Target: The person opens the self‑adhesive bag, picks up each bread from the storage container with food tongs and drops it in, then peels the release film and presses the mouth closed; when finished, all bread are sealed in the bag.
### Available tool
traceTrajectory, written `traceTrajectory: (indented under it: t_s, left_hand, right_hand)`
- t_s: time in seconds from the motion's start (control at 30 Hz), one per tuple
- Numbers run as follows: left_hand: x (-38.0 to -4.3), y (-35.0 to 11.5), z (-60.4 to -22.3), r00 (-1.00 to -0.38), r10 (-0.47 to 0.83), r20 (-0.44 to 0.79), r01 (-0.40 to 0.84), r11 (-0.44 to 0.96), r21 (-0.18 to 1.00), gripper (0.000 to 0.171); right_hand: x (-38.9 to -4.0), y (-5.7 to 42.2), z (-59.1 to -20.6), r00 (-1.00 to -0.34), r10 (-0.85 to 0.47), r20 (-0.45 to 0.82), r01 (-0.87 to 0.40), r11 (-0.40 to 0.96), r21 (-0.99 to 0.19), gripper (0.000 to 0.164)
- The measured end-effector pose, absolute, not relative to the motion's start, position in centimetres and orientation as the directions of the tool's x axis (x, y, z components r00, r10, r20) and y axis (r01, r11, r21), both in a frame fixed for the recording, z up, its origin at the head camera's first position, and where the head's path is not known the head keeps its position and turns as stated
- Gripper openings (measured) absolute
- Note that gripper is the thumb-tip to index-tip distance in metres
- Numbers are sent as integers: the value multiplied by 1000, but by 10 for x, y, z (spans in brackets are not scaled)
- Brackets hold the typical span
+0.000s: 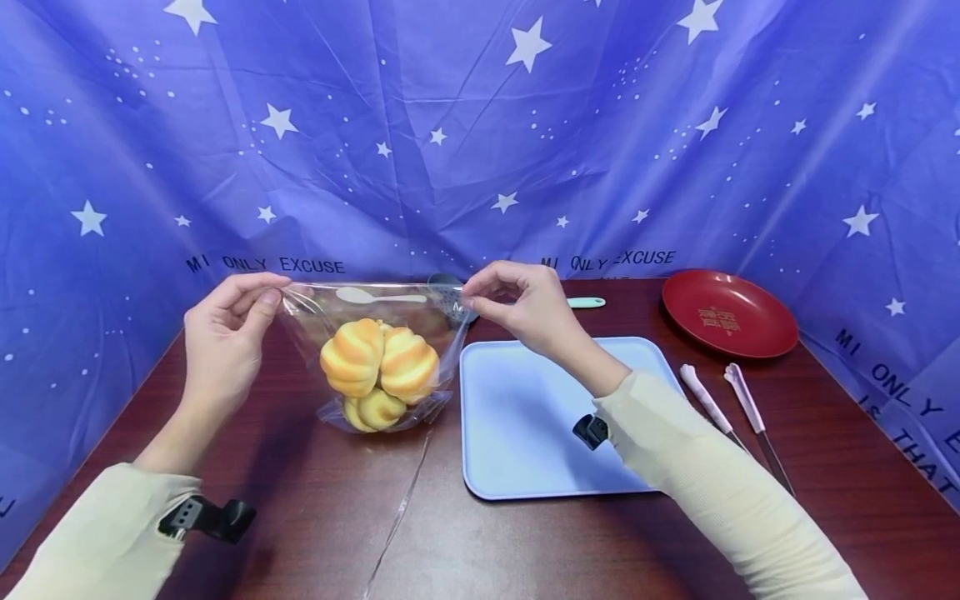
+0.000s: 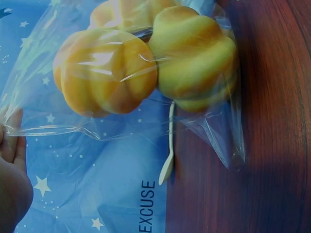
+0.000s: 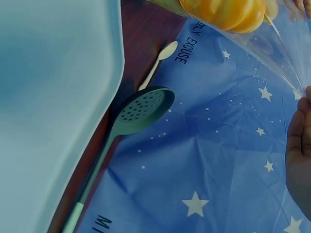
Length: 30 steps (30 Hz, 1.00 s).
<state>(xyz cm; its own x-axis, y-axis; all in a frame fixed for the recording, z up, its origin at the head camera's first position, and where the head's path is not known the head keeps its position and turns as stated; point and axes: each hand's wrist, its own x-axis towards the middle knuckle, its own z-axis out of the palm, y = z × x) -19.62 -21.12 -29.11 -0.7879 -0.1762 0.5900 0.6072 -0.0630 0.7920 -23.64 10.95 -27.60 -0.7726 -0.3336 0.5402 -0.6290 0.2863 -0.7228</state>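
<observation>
A clear plastic bag [image 1: 306,312] hangs between both hands, stretched along its top edge. Inside it sit several golden bread rolls [image 1: 408,364], also seen close up as rolls [image 2: 104,73] in the left wrist view. The left hand [image 1: 225,342] pinches the bag's upper left corner between thumb and fingers. Opposite, the right hand [image 1: 528,307] pinches the upper right corner. In the right wrist view, the right hand [image 3: 300,150] shows at the right edge beside the film. Whether the bag's lower end touches the table cannot be told.
A light blue tray [image 1: 525,425] lies under the right forearm. Behind the bag are a white spoon [image 3: 167,51] and a dark slotted skimmer [image 3: 143,109]. A red plate [image 1: 765,321] stands back right, near two white-handled utensils [image 1: 708,400]. A starry curtain [image 1: 450,100] surrounds the table [image 1: 315,517].
</observation>
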Motion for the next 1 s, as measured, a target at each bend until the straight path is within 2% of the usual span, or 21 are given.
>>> traceTrajectory:
  t_s: [0.1, 0.27, 0.4, 0.57, 0.83, 1.0]
  left_hand:
    - [-195, -209, -292, -782, -189, 594, 611, -50, 790, 19]
    - [-193, -206, -291, -769, -189, 610, 627, -45, 777, 20]
    - [-192, -202, -289, -763, -171, 623, 639, -61, 766, 19]
    - [-191, -201, -289, -768, -161, 620, 636, -75, 768, 19]
    - [-190, -204, -289, -770, -142, 622, 634, -61, 771, 21]
    - [-189, -207, -289, -772, -126, 623, 632, -54, 773, 23]
  right_hand:
    - [-236, 106, -272, -736, -378, 561, -672, 309, -673, 17]
    - [-232, 88, -258, -646, -497, 579, -763, 421, -490, 43]
    - [-222, 62, -241, -626, -562, 541, -770, 554, -316, 46]
    - [-215, 27, -222, -664, -597, 450, -727, 658, -199, 41]
    - [-220, -21, -203, -779, -588, 216, -626, 747, -224, 40]
    - [-226, -36, -199, -804, -576, 147, -595, 772, -226, 27]
